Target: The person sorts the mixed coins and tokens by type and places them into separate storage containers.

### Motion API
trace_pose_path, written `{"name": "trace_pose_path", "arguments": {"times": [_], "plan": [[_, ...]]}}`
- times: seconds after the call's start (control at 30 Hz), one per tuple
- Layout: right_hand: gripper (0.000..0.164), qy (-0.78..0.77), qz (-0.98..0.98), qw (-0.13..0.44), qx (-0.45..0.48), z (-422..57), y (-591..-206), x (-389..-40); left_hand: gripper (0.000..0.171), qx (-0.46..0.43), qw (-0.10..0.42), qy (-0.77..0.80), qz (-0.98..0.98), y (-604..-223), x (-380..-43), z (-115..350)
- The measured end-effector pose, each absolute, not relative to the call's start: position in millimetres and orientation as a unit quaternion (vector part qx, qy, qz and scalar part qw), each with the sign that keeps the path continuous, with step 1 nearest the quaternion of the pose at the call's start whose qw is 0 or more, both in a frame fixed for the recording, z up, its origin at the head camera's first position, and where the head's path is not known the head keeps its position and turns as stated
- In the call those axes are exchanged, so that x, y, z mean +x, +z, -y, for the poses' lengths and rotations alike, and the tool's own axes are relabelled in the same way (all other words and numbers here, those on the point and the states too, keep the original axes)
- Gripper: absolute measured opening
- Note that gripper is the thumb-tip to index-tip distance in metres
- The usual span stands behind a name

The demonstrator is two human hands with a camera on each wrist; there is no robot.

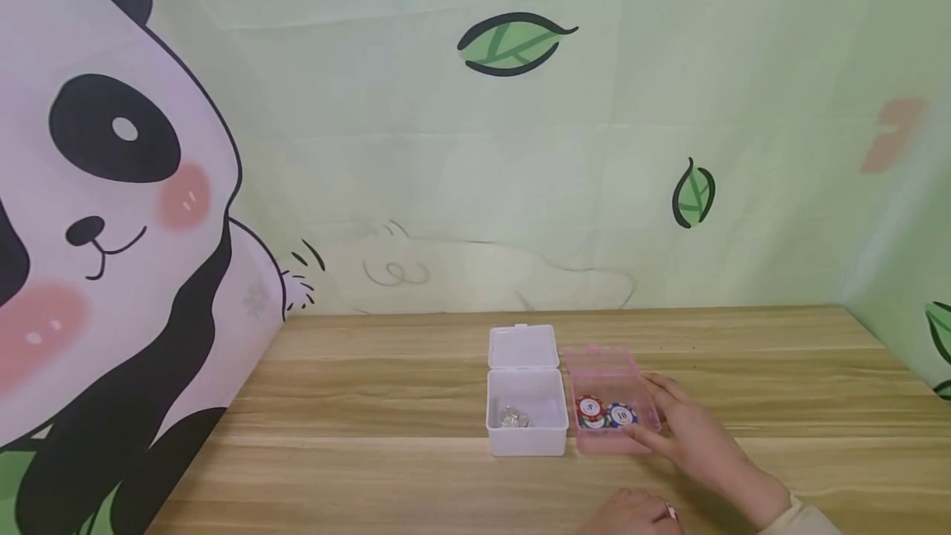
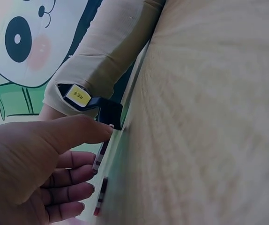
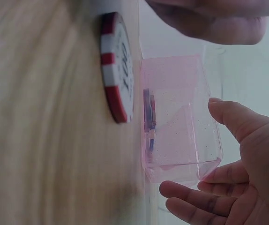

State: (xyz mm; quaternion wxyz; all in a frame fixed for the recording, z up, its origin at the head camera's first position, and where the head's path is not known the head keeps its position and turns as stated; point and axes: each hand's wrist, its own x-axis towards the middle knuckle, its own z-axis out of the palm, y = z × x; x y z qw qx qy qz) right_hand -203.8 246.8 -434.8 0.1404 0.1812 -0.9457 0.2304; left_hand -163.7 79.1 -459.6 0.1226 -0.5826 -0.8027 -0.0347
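My right hand (image 1: 702,440) holds the near right corner of an open pink see-through plastic box (image 1: 620,442). Its thumb lies at the front rim and its fingers along the right side. Inside are several poker chips, among them a red one (image 1: 590,409) and a blue one (image 1: 622,415). My left hand (image 2: 45,164) hovers low at the near side, fingers loosely bent. Just beyond its fingertips, a poker chip (image 2: 100,157) and another chip (image 2: 100,198) show edge-on. A red-and-white chip (image 3: 117,68) lies flat on the table in the right wrist view.
Left of the pink box stands a white plastic box (image 1: 527,440), lid raised, with several shiny coin-like pieces (image 1: 514,418) in it. The wooden table (image 1: 371,403) runs back to a printed panda-and-leaf cloth (image 1: 416,147).
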Motion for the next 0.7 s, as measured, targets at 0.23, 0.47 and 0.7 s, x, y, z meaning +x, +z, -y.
{"name": "trace_pose_path", "arguments": {"times": [0.23,0.47,0.7], "plan": [[0.07,0.23,0.945,0.146,0.182,-246.4,-435.3,-204.3,0.017,-0.58,0.138,-0.017,0.803,-452.5,-163.7,-76.8],[0.071,0.227,0.947,0.14,0.181,-247.0,-434.8,-203.8,0.019,-0.562,0.123,-0.008,0.818,-443.9,-161.0,-73.1],[0.071,0.22,0.947,0.142,0.184,-247.1,-434.3,-203.4,0.015,-0.538,0.115,-0.012,0.835,-437.5,-160.9,-68.6]]}}
